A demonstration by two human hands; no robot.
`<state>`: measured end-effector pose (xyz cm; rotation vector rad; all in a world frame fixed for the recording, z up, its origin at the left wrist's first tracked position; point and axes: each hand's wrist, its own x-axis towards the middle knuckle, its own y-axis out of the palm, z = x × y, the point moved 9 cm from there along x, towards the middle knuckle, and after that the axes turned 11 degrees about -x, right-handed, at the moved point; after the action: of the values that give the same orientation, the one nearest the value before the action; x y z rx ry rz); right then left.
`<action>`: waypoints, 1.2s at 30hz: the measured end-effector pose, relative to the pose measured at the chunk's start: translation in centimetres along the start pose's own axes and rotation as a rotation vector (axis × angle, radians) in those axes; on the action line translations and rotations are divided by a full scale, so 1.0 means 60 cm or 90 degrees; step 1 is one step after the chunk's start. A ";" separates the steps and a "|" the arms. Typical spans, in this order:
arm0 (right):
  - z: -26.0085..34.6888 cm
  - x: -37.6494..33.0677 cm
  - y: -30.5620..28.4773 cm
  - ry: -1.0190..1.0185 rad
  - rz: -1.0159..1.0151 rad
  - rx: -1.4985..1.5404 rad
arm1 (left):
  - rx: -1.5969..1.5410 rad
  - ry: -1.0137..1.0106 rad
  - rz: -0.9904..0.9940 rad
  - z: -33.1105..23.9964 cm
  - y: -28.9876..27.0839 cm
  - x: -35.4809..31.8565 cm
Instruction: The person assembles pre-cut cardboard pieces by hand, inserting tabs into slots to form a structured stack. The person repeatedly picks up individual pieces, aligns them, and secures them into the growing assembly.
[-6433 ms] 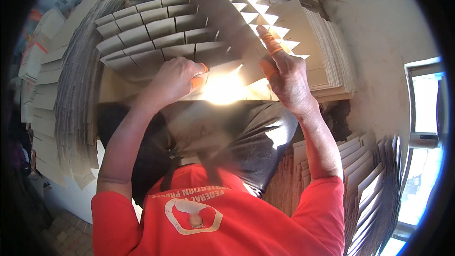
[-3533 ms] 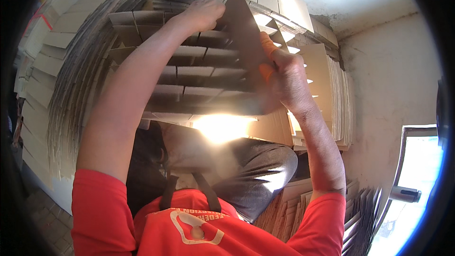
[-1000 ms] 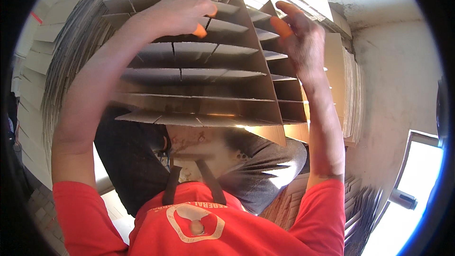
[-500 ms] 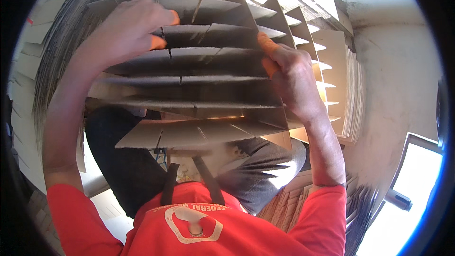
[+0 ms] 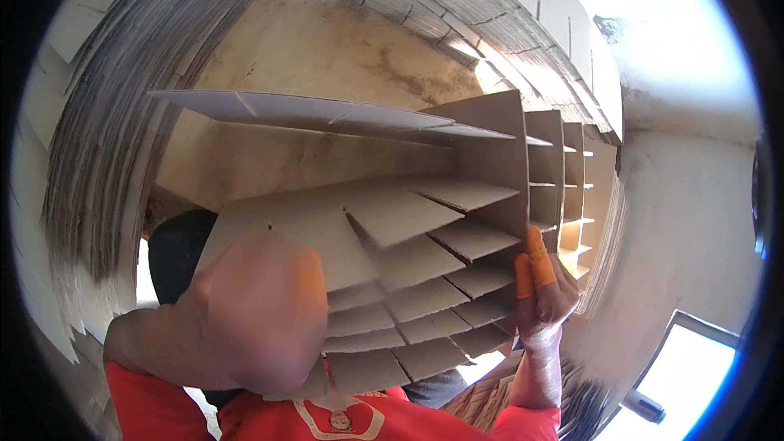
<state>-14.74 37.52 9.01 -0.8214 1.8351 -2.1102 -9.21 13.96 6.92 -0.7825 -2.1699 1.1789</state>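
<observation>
A brown cardboard partition grid (image 5: 425, 265) leans up in front of me, made of long slotted strips crossed by several shorter strips on its right side. The farthest long strip (image 5: 327, 114) stands apart from the others, with a wide gap behind the tilted near strips. My right hand (image 5: 549, 290) grips the grid's right side by a cross strip, its orange-covered fingers pointing up along the cardboard. Close in front of the near strips, my left hand (image 5: 265, 314) is smeared by motion, an orange patch at its edge. Its fingers cannot be made out.
Tall stacks of flat cardboard strips stand at the left (image 5: 106, 139) and at the back (image 5: 457, 0). Another cardboard stack (image 5: 604, 220) lies behind the grid at the right, by a pale wall (image 5: 686, 212). More strips (image 5: 482, 392) lie low beside my right leg.
The grid has tilted toward me, and its far strip now stands apart. My left hand has come from the far strips down close to my chest. My right hand has moved lower and nearer.
</observation>
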 end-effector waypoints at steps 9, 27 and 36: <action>0.005 0.000 0.007 -0.009 0.021 -0.056 | -0.041 -0.089 -0.092 0.052 -0.030 -0.007; -0.066 0.088 0.061 0.196 0.109 0.209 | -1.149 -0.458 0.121 0.227 0.326 0.157; -0.087 0.074 0.069 0.249 0.093 0.223 | -1.350 -0.324 -0.168 0.174 0.376 0.292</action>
<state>-21.96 38.82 5.87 -0.1960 1.5475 -2.5213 -23.23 30.73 -14.27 -0.7121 -3.1159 -1.7353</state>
